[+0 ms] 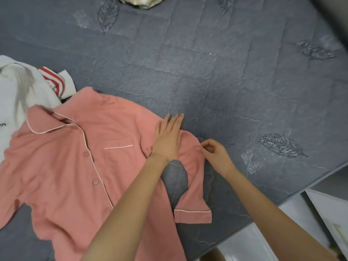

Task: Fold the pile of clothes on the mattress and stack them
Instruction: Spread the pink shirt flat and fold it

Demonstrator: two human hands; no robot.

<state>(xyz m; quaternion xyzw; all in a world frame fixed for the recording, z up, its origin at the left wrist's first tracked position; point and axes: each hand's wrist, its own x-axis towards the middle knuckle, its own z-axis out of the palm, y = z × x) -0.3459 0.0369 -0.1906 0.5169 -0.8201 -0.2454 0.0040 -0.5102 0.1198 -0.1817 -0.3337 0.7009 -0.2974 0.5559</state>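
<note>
A pink button-up pyjama shirt (75, 162) with white piping lies spread face up on the grey quilted mattress (226, 81), its collar toward the left. My left hand (167, 136) lies flat with straight fingers on the shirt's shoulder. My right hand (214, 153) pinches the edge of the short sleeve's top just beside it. The sleeve (192, 204) hangs toward me with its piped cuff at the bottom.
A white garment with red stripes (28, 87) lies bunched at the left, partly under the pink collar. A pale crumpled cloth (143, 1) sits at the far edge. The mattress edge runs diagonally at the lower right, with white floor and a white frame (323, 213) beyond.
</note>
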